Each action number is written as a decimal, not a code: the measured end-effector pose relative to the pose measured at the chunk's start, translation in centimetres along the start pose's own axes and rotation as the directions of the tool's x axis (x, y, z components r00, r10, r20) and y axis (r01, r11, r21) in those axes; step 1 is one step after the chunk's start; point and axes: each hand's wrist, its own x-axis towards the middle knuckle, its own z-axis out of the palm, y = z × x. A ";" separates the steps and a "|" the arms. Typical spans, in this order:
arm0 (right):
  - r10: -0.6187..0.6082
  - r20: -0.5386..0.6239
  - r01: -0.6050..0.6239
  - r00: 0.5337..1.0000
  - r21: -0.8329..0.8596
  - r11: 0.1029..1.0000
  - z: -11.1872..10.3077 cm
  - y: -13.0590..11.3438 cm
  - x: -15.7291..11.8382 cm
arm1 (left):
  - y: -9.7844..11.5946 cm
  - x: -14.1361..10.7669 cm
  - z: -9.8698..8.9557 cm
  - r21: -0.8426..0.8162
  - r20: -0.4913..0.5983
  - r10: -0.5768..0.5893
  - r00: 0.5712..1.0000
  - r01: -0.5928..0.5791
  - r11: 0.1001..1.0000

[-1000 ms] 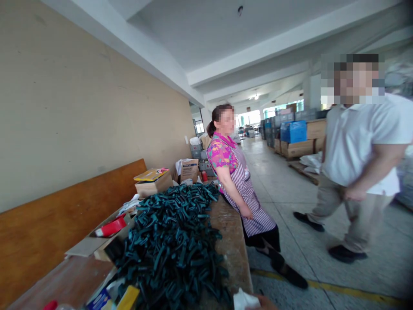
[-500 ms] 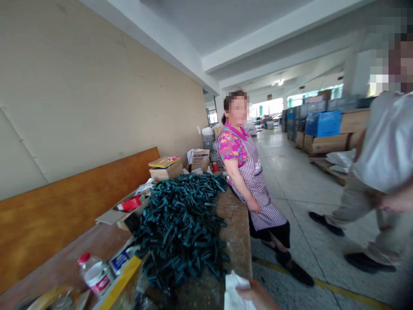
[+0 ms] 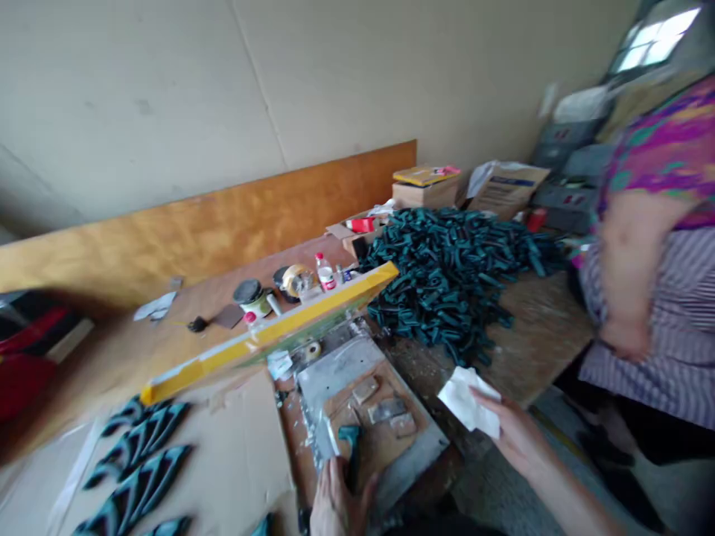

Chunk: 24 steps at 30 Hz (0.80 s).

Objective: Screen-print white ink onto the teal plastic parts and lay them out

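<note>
My right hand [image 3: 517,428] grips a folded white paper or cloth [image 3: 469,398], held up at the table's near right edge. My left hand [image 3: 338,502] rests low on a worn work board [image 3: 385,461], its fingers stretched out and its thumb apart. Between thumb and fingers lies the lower end of a dark green, curved handle-like part [image 3: 351,441]; I cannot see a firm grip on it. Several small worn blocks [image 3: 387,409] lie on the board beyond it. A large heap of similar dark green parts [image 3: 441,272] covers the table behind.
Curved green parts [image 3: 142,476] lie in rows on cardboard [image 3: 240,439] at left. A long yellow-edged strip [image 3: 268,335] crosses the table before a bottle [image 3: 325,272] and a tub [image 3: 251,298]. A co-worker in a striped apron [image 3: 653,365] stands at right.
My view has swung left and down to the bench. My left hand has come into view on the board. My right hand still holds the white paper or cloth.
</note>
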 end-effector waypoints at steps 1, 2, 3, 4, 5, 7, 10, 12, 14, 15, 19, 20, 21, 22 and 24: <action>0.018 -0.009 -0.018 1.000 -0.006 1.000 -0.1 0.2 0.3 | -0.6 0.2 0.6 0.067 -0.055 0.024 0.998 -0.020 0.998; 0.024 -0.020 -0.025 1.000 -0.016 1.000 -0.3 0.4 0.6 | -1.1 0.4 1.1 0.152 -0.108 0.068 0.992 -0.051 0.987; 0.018 -0.028 -0.019 0.999 -0.030 0.999 -0.4 0.7 0.8 | -1.5 0.6 1.6 0.247 -0.154 0.122 0.981 -0.082 0.966; 0.001 -0.032 -0.003 0.999 -0.049 0.999 -0.5 0.9 1.0 | -1.8 0.8 2.0 0.334 -0.188 0.174 0.966 -0.104 0.937; -0.023 -0.032 0.021 0.999 -0.077 0.997 -0.5 1.1 1.2 | -1.9 0.9 2.3 0.396 -0.211 0.212 0.954 -0.114 0.911; -0.096 -0.028 0.089 0.995 -0.186 0.979 -0.1 1.3 1.5 | -1.6 0.9 2.5 0.420 -0.215 0.236 0.948 -0.129 0.898; -0.287 0.004 0.249 0.958 -0.505 0.826 1.5 0.9 1.2 | 0.4 0.7 2.0 0.341 -0.140 0.249 0.958 -0.190 0.921; -0.468 0.127 0.426 0.874 -0.663 0.616 3.2 0.5 0.5 | 2.4 0.8 1.6 0.288 -0.060 0.270 0.961 -0.243 0.927; -0.614 0.310 0.622 0.726 -0.676 0.395 5.1 0.2 -0.4 | 4.6 1.0 1.1 0.266 0.018 0.300 0.954 -0.294 0.918; -0.654 0.395 0.701 0.646 -0.645 0.303 5.9 0.1 -0.9 | 5.6 1.2 0.9 0.265 0.050 0.319 0.947 -0.320 0.909; -0.545 0.669 0.845 0.506 -0.512 0.156 8.3 0.0 -2.4 | 8.5 1.9 0.4 0.308 0.115 0.386 0.915 -0.402 0.862; -0.484 0.720 0.859 0.498 -0.486 0.160 8.6 -0.2 -2.6 | 9.0 2.0 0.2 0.324 0.126 0.404 0.906 -0.422 0.847; -0.422 0.758 0.865 0.497 -0.471 0.174 8.8 -0.4 -2.7 | 9.3 2.0 0.1 0.341 0.138 0.422 0.896 -0.443 0.829; -0.364 0.780 0.861 0.509 -0.470 0.196 9.0 -0.7 -2.8 | 9.5 2.1 0.0 0.357 0.149 0.444 0.884 -0.467 0.809; -0.269 0.788 0.830 0.554 -0.498 0.249 9.3 -1.5 -2.6 | 9.8 2.2 -0.4 0.379 0.175 0.500 0.848 -0.527 0.761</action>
